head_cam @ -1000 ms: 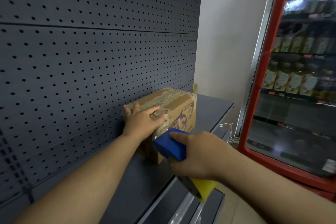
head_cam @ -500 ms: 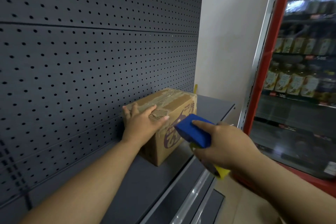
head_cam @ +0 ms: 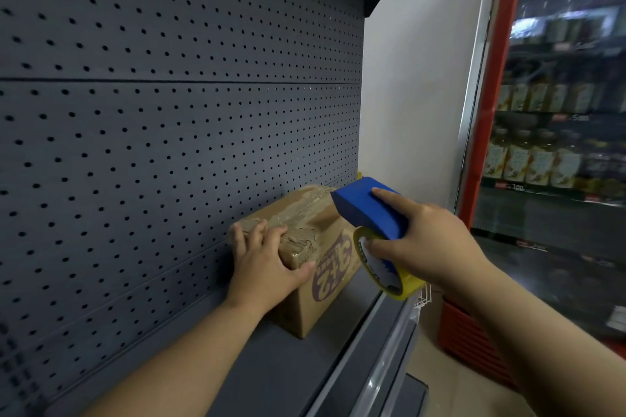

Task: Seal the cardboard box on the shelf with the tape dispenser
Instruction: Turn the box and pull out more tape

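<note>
Two hands are on the job, w/ a clear shift vs the earlier frames. The right hand (head_cam: 428,242) has lifted the tape dispenser (head_cam: 371,210) from low, in front of the box's near face, up to the far top edge of the cardboard box (head_cam: 318,254); the blue nose now sits over the far end of the top, close to it, though actual contact can't be made out. The right fingers (head_cam: 389,195) are wrapped round the blue body, index laid along the top and thumb against the yellow tape roll (head_cam: 389,271), so a firm closed grip on the tool.

The left hand (head_cam: 267,261) stays flat on the near top corner, fingers spread and curled over the edge, thumb down the front face, pinning the box but not enclosing it. The box hasn't moved: it sits on the grey shelf (head_cam: 277,369), back against the pegboard (head_cam: 176,132), printed face toward the aisle. Its top already shows glossy, wrinkled tape along the seam.

Meaning for the task, prob.: the dispenser is being positioned at the far end to start a pull toward the near edge. No fresh strip is visible btw roll and box yet, so the sealing pass looks about to begin, not done.
</note>
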